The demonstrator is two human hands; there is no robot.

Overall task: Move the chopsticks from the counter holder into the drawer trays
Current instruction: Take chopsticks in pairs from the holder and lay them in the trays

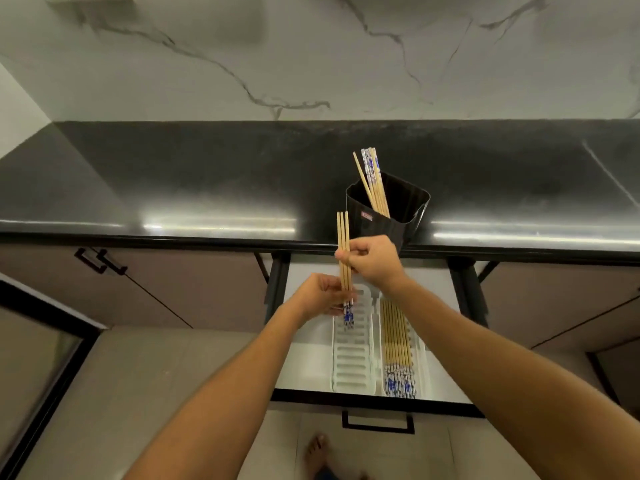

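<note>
A black holder (pixel 405 206) stands at the counter's front edge with several chopsticks (pixel 371 174) leaning in it. Below it the drawer (pixel 377 398) is pulled out. Inside lie two white slotted trays: the left tray (pixel 353 362) is bare, and the right tray (pixel 420 355) holds several chopsticks (pixel 396 344) with blue-patterned ends toward me. Both hands hold a small upright bundle of chopsticks (pixel 343 237) above the left tray. My right hand (pixel 375 261) grips its middle. My left hand (pixel 322 294) grips near its blue-patterned lower ends.
The black counter (pixel 207 188) runs left to right under a marbled wall. Closed cabinet doors flank the drawer, one with a black handle (pixel 100 261) at the left. A bare foot (pixel 317 452) stands on the tiled floor under the drawer front.
</note>
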